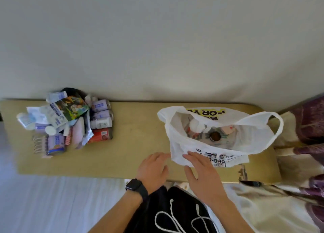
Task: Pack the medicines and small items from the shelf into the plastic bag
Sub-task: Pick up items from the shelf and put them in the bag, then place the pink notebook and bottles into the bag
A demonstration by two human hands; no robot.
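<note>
While the right hand, flat and empty, touches the plastic bag's six o'clock rim, the flat, empty left hand should fetch medicines from nine o'clock

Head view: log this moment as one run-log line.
plastic bag: open on shelf, some items inside | medicine pile: shelf's left end | left hand: open, beside bag | right hand: open, on bag's near wall

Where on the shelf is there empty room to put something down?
The widest bare patch of shelf lies in the middle, between the medicine pile and the plastic bag. A thinner strip runs along the near edge, in front of the pile. The right end is crowded: bag, left hand and right hand.
</note>
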